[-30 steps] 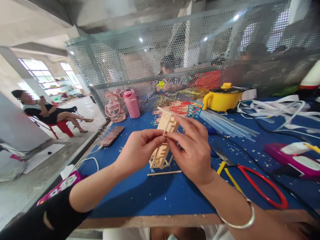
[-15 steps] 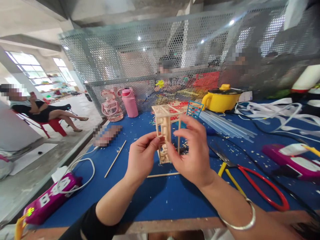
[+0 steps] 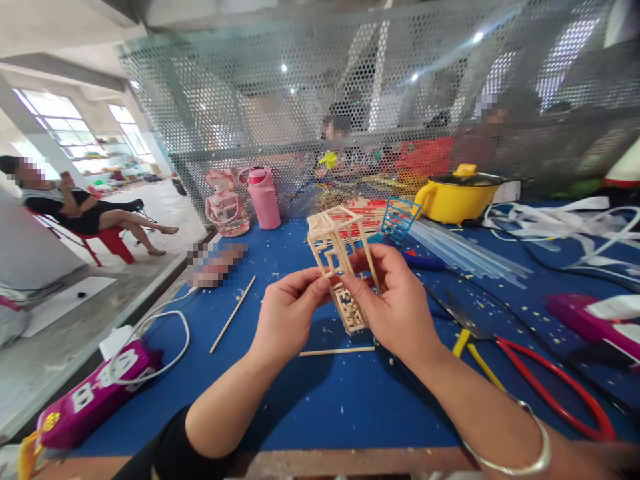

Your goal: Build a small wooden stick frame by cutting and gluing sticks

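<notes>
A small lantern-like frame of thin wooden sticks, with latticework on one side, is held tilted above the blue table. My right hand is closed around its right side, the thumb in front and the fingers partly hidden behind the sticks. The fingertips of my left hand are pinched at the near left edge of the frame, on what looks like a small piece of stick, mostly covered by the fingers. One loose stick lies just below the hands, and another stick lies to the left.
Red-handled cutters and a yellow-handled tool lie at right. Behind are a blue rack, clear sticks, a yellow pot and a pink bottle. A purple power strip sits left. People sit beyond.
The frame has tilted, its lower end swinging right. My right hand's fingers, spread before, have closed around it. My left hand stays pinched, slightly farther right.
</notes>
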Motion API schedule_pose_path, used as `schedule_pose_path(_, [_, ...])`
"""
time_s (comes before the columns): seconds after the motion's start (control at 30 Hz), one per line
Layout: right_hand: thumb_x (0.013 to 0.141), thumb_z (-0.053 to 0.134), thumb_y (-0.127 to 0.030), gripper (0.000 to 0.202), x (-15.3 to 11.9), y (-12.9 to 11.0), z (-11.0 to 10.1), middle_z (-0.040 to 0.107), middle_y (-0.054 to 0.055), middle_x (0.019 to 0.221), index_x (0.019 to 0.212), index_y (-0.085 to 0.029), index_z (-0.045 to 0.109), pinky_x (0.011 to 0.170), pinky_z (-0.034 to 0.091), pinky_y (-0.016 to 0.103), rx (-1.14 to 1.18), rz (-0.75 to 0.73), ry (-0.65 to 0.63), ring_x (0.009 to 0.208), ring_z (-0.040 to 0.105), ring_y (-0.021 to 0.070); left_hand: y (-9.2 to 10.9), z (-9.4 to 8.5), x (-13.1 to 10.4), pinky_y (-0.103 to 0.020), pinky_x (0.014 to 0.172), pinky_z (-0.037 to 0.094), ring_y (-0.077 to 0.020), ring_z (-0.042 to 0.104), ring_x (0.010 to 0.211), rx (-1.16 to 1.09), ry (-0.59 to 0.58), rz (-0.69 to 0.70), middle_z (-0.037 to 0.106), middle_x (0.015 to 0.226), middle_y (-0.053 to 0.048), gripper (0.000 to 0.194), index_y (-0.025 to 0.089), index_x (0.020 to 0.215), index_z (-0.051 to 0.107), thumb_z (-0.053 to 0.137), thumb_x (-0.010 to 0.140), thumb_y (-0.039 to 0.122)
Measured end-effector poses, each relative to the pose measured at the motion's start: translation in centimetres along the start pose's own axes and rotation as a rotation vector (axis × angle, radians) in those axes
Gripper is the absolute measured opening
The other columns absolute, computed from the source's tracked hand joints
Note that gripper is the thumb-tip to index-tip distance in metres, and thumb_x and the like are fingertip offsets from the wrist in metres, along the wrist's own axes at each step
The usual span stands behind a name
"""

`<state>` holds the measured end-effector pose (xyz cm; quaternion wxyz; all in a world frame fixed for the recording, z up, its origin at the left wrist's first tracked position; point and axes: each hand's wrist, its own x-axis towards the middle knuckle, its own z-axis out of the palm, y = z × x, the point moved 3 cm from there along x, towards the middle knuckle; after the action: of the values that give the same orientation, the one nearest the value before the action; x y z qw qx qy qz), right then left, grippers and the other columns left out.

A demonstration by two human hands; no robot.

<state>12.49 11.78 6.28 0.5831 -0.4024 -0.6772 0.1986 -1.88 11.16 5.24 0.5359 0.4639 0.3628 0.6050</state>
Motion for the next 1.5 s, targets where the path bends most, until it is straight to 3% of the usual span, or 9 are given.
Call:
schedule_pose_path(0.23, [0.080, 0.067, -0.030, 0.029, -0.1, -0.2, -0.1, 0.064, 0.001, 0.095, 0.105, -0.023, 0.053, 0.065, 0.053, 0.024, -0.009, -0.026, -0.001, 0.076, 0.064, 0.0128, 0.2, -0.4, -0.1, -0.022, 0.072, 0.057, -0.0108, 0.068, 0.073, 0.006, -0.030, 0.017, 0.076, 0.080, -0.002, 0.018, 0.018, 0.083, 0.075, 0.076, 0.071, 0.032])
schedule_pose_path(0.67, [0.077, 0.069, -0.026, 0.031, -0.4, -0.4, 0.1, 0.067, 0.002, 0.098, 0.103, -0.022, 0.054, 0.061, 0.053, 0.025, -0.076, -0.049, 0.019, 0.071, 0.064, 0.0132, -0.3, -0.7, -0.3, -0.022, 0.066, 0.056, -0.0104, 0.066, 0.068, 0.079, 0.136, 0.041, 0.075, 0.079, -0.002, 0.022, 0.019, 0.084, 0.075, 0.076, 0.071, 0.036])
schedule_pose_path(0.9, [0.081, 0.066, -0.027, 0.031, -0.2, 0.0, 0.4, 0.066, 0.004, 0.099, 0.108, -0.023, 0.052, 0.063, 0.055, 0.028, 0.070, 0.012, -0.047, 0.084, 0.066, 0.0178, -0.8, -0.6, 0.3, -0.020, 0.071, 0.055, -0.0089, 0.067, 0.071, -0.123, -0.036, -0.017, 0.074, 0.077, 0.000, 0.015, 0.020, 0.082, 0.075, 0.076, 0.072, 0.031])
schedule_pose_path(0.97, [0.081, 0.065, -0.024, 0.043, -0.2, -0.2, 0.1, 0.062, 0.008, 0.112, 0.120, -0.024, 0.047, 0.067, 0.055, 0.029, 0.007, -0.091, -0.004, 0.093, 0.064, 0.0194, -0.9, -0.5, 0.4, -0.020, 0.071, 0.055, -0.0083, 0.066, 0.071, -0.160, -0.057, -0.042, 0.073, 0.077, 0.000, 0.014, 0.019, 0.081, 0.075, 0.076, 0.072, 0.030])
schedule_pose_path(1.07, [0.080, 0.065, -0.015, 0.043, -0.3, -1.4, -0.5, 0.050, 0.012, 0.127, 0.120, -0.024, 0.052, 0.083, 0.050, 0.038, -0.296, -0.424, 0.087, 0.113, 0.052, 0.0253, -1.1, -0.5, 0.3, -0.019, 0.070, 0.054, -0.0075, 0.064, 0.070, -0.138, -0.053, -0.060, 0.072, 0.076, 0.000, 0.016, 0.019, 0.082, 0.075, 0.076, 0.072, 0.031])
schedule_pose_path(1.17, [0.082, 0.062, -0.012, 0.020, -0.4, -2.4, -0.7, 0.057, 0.008, 0.104, 0.097, -0.025, 0.067, 0.082, 0.045, 0.041, -0.550, -0.650, 0.042, 0.098, 0.053, 0.0237, -1.1, -0.4, 0.2, -0.019, 0.068, 0.053, -0.0079, 0.064, 0.070, -0.052, -0.080, -0.055, 0.073, 0.078, -0.001, 0.019, 0.019, 0.086, 0.075, 0.076, 0.072, 0.033])
schedule_pose_path(1.27, [0.086, 0.057, -0.014, 0.017, -0.2, -2.7, -0.8, 0.061, 0.005, 0.083, 0.090, -0.025, 0.069, 0.074, 0.044, 0.038, -0.614, -0.697, -0.009, 0.080, 0.053, 0.0202, -1.1, -0.5, 0.1, -0.022, 0.069, 0.053, -0.0099, 0.064, 0.070, 0.011, -0.085, -0.060, 0.074, 0.079, -0.003, 0.023, 0.018, 0.087, 0.076, 0.077, 0.070, 0.034])
schedule_pose_path(1.37, [0.088, 0.054, -0.014, 0.015, -0.1, -2.6, -0.6, 0.064, 0.004, 0.082, 0.092, -0.022, 0.066, 0.075, 0.044, 0.036, -0.549, -0.703, -0.064, 0.081, 0.055, 0.0194, -0.9, -0.5, 0.0, -0.025, 0.069, 0.054, -0.0115, 0.064, 0.068, 0.049, -0.074, -0.050, 0.074, 0.077, -0.004, 0.026, 0.017, 0.085, 0.076, 0.079, 0.067, 0.036])
schedule_pose_path(1.5, [0.090, 0.053, -0.018, 0.007, 0.2, -2.4, -0.6, 0.065, 0.002, 0.085, 0.089, -0.023, 0.058, 0.078, 0.047, 0.032, -0.267, -0.487, -0.114, 0.083, 0.058, 0.0165, -0.1, -0.9, 0.0, -0.026, 0.067, 0.052, -0.0122, 0.062, 0.065, 0.144, -0.022, 0.019, 0.073, 0.076, -0.005, 0.028, 0.017, 0.086, 0.076, 0.076, 0.068, 0.039])
